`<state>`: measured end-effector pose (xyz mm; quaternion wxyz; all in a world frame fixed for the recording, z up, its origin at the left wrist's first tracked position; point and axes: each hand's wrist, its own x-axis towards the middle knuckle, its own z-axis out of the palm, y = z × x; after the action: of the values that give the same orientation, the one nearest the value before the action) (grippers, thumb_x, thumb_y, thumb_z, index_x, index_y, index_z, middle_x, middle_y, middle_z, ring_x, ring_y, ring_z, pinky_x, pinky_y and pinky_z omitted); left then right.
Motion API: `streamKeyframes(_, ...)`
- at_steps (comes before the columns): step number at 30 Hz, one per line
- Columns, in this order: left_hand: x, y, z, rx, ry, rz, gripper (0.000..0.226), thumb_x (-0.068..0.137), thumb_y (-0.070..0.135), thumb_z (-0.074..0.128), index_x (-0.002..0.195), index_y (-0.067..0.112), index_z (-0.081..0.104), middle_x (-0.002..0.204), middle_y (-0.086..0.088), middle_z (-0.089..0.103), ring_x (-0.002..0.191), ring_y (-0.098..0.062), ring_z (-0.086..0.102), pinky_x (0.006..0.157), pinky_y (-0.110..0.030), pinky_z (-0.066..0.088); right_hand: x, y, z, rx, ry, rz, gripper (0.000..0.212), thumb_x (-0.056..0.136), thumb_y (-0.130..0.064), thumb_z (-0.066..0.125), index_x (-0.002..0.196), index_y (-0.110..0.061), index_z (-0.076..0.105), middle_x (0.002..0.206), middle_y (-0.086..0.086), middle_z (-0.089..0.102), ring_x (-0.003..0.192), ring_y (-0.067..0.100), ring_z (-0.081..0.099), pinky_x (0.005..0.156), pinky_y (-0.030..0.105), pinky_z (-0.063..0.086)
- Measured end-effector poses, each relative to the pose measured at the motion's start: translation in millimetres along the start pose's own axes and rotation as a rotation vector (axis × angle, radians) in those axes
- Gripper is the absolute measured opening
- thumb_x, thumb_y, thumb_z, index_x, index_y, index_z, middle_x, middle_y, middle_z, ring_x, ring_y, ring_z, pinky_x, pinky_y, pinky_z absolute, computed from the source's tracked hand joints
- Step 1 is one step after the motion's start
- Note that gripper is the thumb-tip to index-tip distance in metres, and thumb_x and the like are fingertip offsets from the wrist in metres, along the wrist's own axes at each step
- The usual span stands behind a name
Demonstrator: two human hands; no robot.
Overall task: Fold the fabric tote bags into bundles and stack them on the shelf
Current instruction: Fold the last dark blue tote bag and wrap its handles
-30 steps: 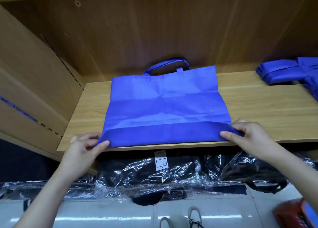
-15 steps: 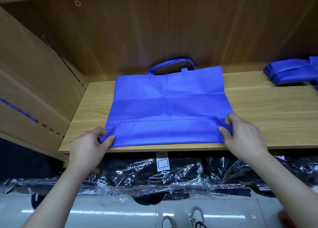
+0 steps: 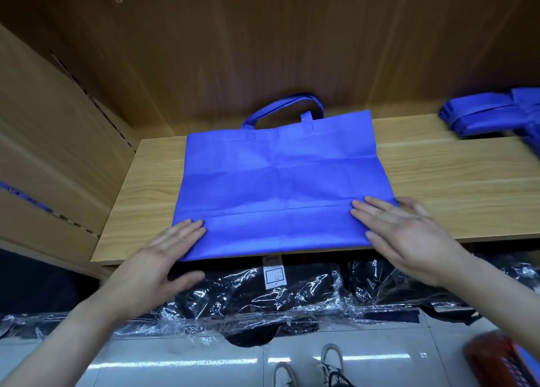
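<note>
— What is this wooden shelf (image 3: 438,182) for?
— For the bags. Both hands lie flat on one, fingers straight, gripping nothing. The left hand (image 3: 157,258) presses the near left corner and the right hand (image 3: 409,234) the near right corner.
— Where is the blue tote bag (image 3: 280,176)?
— Spread on the shelf, handles (image 3: 283,106) at the back. Folded bundles (image 3: 491,117) sit far right.
— What could go wrong?
— Its near edge pokes past the shelf front. If a hand lifts, I think the thin cloth may slip down, or the fold may pop open.
</note>
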<state>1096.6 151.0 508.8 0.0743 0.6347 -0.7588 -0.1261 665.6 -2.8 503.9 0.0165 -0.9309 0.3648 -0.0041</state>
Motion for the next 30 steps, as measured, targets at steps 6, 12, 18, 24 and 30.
streamKeyframes(6, -3, -8, 4, -0.125, 0.167, 0.042, 0.046, 0.085, 0.013, 0.061, 0.131, 0.017, 0.06, 0.139, 0.012, 0.053, 0.135, -0.001, 0.039, 0.114, -0.016, 0.024, -5, 20, -1, 0.112, -0.045, -0.078, 0.06, 0.09, -0.054, 0.045, 0.146, -0.038, 0.035, 0.152, -0.025, 0.028, 0.142, -0.003, 0.022, 0.112, 0.027, 0.019)
streamKeyframes(12, 6, 4, -13, -0.728, 0.217, -0.414, 0.026, 0.081, -0.003, 0.069, 0.088, 0.021, 0.075, 0.089, 0.017, 0.074, 0.09, 0.007, 0.065, 0.081, 0.0, 0.041, -4, 20, -21, 0.812, -0.06, 0.197, 0.027, 0.078, -0.041, 0.072, 0.105, -0.044, 0.071, 0.113, -0.033, 0.063, 0.115, -0.007, 0.056, 0.099, 0.011, 0.038)
streamKeyframes(18, 32, 23, -26, -0.883, 0.352, -0.555, 0.01, 0.094, 0.015, 0.058, 0.091, 0.009, 0.066, 0.052, 0.011, 0.062, 0.047, 0.003, 0.054, 0.047, -0.008, 0.04, 11, 5, -38, 1.184, 0.163, 0.527, 0.006, 0.084, -0.008, 0.069, 0.082, -0.012, 0.065, 0.065, -0.005, 0.07, 0.058, 0.003, 0.063, 0.056, 0.013, 0.046)
streamKeyframes(24, 54, 13, -13, -0.282, 0.416, -0.674, 0.044, 0.092, 0.05, 0.052, 0.087, 0.007, 0.059, 0.076, -0.012, 0.066, 0.077, -0.036, 0.061, 0.069, -0.047, 0.05, 31, -6, -21, 0.66, 0.266, 0.752, 0.02, 0.087, -0.032, 0.068, 0.08, -0.014, 0.061, 0.077, 0.003, 0.067, 0.08, 0.03, 0.062, 0.066, 0.037, 0.044)
streamKeyframes(30, 63, 26, -6, 0.074, 0.355, -0.71, 0.041, 0.099, 0.051, 0.032, 0.083, 0.014, 0.035, 0.08, -0.019, 0.063, 0.077, -0.041, 0.059, 0.061, -0.038, 0.034, 43, -17, -12, 0.247, 0.194, 0.803, 0.033, 0.1, -0.041, 0.039, 0.095, -0.009, 0.04, 0.103, 0.022, 0.057, 0.089, 0.043, 0.058, 0.062, 0.04, 0.034)
